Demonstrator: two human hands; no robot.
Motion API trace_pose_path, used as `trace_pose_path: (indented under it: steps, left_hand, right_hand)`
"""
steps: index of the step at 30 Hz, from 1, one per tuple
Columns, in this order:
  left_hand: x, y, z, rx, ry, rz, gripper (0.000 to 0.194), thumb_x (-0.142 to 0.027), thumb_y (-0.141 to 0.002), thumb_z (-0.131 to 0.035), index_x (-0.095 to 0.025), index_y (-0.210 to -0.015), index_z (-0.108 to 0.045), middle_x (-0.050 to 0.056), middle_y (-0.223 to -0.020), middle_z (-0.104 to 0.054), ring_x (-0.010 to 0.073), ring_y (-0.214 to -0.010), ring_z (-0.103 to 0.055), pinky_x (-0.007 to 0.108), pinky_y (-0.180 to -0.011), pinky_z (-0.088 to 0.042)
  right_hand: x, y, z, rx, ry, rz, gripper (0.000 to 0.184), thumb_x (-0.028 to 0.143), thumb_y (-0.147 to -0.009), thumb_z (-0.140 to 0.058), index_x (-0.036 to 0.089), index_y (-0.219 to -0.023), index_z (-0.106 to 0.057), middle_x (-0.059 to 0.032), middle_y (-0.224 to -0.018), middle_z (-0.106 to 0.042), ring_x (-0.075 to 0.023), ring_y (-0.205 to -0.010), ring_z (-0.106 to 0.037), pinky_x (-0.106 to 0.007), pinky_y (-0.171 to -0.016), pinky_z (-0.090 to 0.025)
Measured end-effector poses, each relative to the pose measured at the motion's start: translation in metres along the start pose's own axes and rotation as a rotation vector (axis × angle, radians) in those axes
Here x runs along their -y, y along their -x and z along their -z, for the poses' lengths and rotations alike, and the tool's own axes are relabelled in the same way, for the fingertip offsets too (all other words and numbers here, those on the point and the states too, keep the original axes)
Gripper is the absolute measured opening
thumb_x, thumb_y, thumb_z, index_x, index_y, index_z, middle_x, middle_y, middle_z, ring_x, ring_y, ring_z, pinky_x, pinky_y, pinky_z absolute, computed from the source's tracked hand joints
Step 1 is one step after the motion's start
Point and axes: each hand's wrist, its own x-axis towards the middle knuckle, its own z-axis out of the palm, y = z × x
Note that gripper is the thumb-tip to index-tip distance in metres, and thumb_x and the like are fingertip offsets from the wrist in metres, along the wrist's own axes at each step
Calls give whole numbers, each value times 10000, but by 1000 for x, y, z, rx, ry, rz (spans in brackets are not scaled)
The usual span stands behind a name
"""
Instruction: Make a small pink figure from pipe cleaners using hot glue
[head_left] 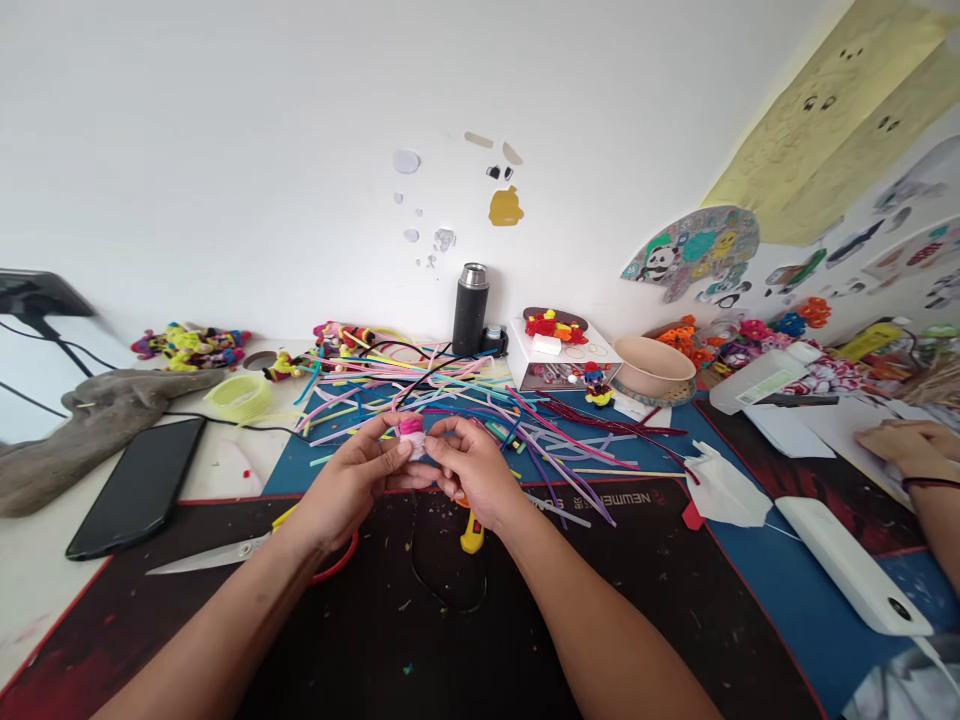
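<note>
Between my two hands is a small pink and pale lilac figure of coiled pipe cleaner (pixel 411 436), held up over the dark desk mat (pixel 600 630). My left hand (pixel 367 470) pinches it from the left, thumb across its front. From the right, the fingers of my right hand (pixel 476 470) close on its lower side. A yellow-handled tool (pixel 472 532) lies on the mat just under my right hand. Scissors (pixel 214 555) with red and yellow handles lie partly hidden beneath my left forearm. Many loose pipe cleaners (pixel 555 440) are spread behind my hands.
A black flask (pixel 471 310) stands by the wall, beside a white box (pixel 600 345) and a beige bowl (pixel 654 368). On the left lie a phone (pixel 139 485) and driftwood (pixel 67 440). A co-worker's hand (pixel 904 445) rests at right, near a white power bank (pixel 851 565).
</note>
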Motion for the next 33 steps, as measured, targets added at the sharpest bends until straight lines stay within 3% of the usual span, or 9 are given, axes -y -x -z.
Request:
trace_pose_path:
  steps: [6, 11, 14, 19, 24, 33]
  left_hand:
    - [4, -4, 3, -59, -45, -79, 578, -434, -765, -977, -225, -1213, -677, 39, -935, -836, 259, -786, -828, 392, -817, -662]
    - [7, -9, 11, -172, -29, -211, 417, -401, -805, -953, -212, -1115, -749, 81, -1099, -840, 244, -1072, -781, 318, -946, -586]
    - [6, -9, 11, -182, 18, -213, 396, -399, -764, -979, -222, -1055, -776, 87, -1129, -842, 249, -1160, -749, 321, -1052, -533]
    - [5, -7, 3, -156, 78, -155, 400, -400, -700, -1014, -235, -1009, -821, 95, -1168, -827, 277, -1151, -734, 364, -1038, -553]
    - [7, -7, 0, -155, 133, -128, 357, -379, -658, -1037, -235, -913, -833, 62, -1013, -806, 244, -1005, -734, 336, -928, -604]
    - [9, -8, 7, -150, 135, -80, 419, -342, -644, -1047, -210, -984, -841, 58, -1015, -810, 215, -952, -733, 306, -903, -605]
  right_hand:
    - [0, 1, -2, -15, 65, 52, 472, 546, -787, -841, 201, -1046, -649, 119, -528, -525, -75, -378, -405, -192, -357, -248]
    - [-1, 1, -2, -34, 165, 136, 466, 587, -890, -746, 195, -1122, -650, 114, -540, -511, -82, -390, -426, -203, -376, -252]
    - [-2, 1, -2, -40, 234, 158, 442, 580, -913, -728, 196, -1118, -648, 111, -532, -511, -87, -393, -435, -211, -394, -277]
    - [-4, 2, -4, 9, 248, 188, 430, 557, -912, -738, 189, -1120, -657, 127, -520, -478, -85, -373, -416, -225, -407, -289]
    - [-5, 3, -6, 46, 210, 167, 426, 573, -893, -755, 198, -1071, -658, 120, -528, -501, -79, -370, -405, -230, -410, -275]
    - [-4, 4, -9, 43, 72, 75, 432, 552, -792, -840, 205, -979, -664, 131, -486, -451, -79, -369, -373, -222, -385, -224]
